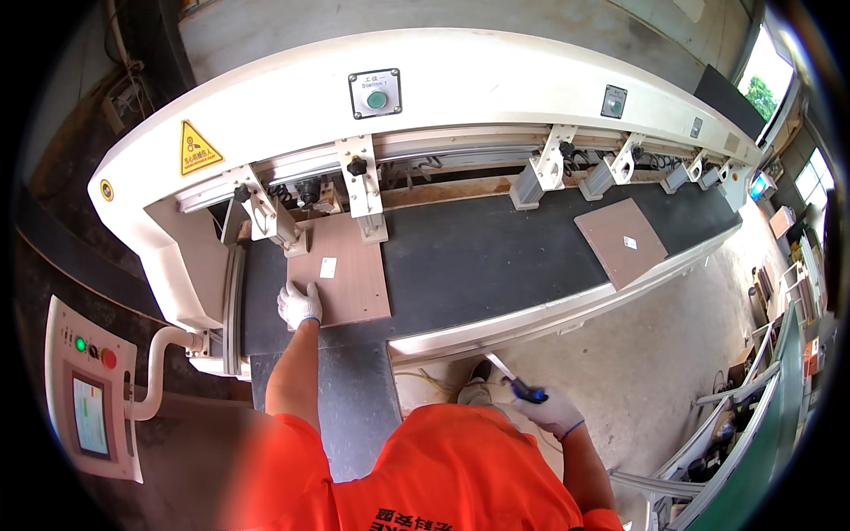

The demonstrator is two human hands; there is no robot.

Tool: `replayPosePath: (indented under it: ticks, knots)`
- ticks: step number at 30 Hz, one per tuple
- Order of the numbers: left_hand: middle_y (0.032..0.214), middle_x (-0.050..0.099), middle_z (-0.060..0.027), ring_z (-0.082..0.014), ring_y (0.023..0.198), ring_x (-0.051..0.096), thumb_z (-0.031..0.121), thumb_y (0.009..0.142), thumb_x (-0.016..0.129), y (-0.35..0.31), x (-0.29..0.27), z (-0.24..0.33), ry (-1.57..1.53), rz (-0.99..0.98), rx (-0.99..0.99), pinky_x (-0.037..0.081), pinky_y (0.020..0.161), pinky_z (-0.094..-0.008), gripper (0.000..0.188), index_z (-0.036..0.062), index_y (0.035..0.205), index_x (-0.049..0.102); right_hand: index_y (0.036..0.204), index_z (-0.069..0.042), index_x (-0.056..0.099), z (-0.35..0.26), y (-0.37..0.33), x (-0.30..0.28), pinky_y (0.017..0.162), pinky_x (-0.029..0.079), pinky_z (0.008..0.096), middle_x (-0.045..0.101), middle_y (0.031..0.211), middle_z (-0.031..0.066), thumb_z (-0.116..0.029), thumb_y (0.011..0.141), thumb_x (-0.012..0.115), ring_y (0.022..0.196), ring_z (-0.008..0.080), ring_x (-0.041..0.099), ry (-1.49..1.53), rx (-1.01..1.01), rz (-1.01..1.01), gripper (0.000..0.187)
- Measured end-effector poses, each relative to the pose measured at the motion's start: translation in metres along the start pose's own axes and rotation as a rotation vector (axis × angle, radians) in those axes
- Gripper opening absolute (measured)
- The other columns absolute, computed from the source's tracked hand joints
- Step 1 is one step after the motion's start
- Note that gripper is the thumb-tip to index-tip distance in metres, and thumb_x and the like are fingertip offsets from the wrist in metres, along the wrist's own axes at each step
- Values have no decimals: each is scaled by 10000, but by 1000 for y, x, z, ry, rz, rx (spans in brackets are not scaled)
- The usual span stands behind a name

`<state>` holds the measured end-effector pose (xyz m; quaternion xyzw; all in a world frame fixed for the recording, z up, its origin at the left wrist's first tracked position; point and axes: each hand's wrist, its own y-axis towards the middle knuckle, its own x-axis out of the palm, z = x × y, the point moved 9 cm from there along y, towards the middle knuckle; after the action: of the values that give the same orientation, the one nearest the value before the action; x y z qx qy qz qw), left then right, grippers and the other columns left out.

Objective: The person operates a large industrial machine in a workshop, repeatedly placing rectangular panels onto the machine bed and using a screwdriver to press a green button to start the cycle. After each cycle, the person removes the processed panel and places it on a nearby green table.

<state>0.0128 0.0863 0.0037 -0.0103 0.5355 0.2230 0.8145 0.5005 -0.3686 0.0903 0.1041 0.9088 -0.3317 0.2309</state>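
My left hand (299,303), in a white glove, lies on the near left corner of a brown wood-grain board (350,279). Its thumb and fingers are spread apart. The board lies flat on the dark machine table, its far end under two clamp heads (363,190), and bears a small white label (328,267). Low on the right, my gloved right hand (551,413) is closed round a tool with a blue-and-black handle (529,390). The tool's long thin metal shaft points up and left, away from the boards; its exact kind is unclear.
A second brown board (613,246) lies to the right, overhanging the table's front edge. More clamps (611,173) line the white machine (478,80). A control panel (93,389) stands at left. A metal-framed cart (735,425) is at lower right, and a yellowish hose (434,382) lies below.
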Motion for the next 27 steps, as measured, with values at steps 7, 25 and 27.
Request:
replayPosePath:
  ticks: [7,25,27]
  knots:
    - [1463,615,-222,-403,1395,548,501,955,737,-5,2,3,64,46,36,444,1164,-531,688,51,1458,604,832,-31,721,92,-35,-26,501,458,344,657,662,26,-345,920,826,525,138,582,180,319,367,343]
    - [1575,528,-219,-402,1469,497,774,921,667,-8,0,10,238,-69,-19,417,1214,-518,991,69,1593,490,1183,-131,824,-34,-53,-67,890,562,386,794,993,137,-559,889,805,941,317,743,-196,11,-205,520]
    - [1589,512,-221,-398,1486,481,800,906,672,-17,4,22,251,-109,-32,418,1215,-520,1029,75,1609,474,1199,-108,811,-39,-60,-65,929,564,413,802,1052,179,-563,928,769,1013,350,754,-106,-77,-367,532]
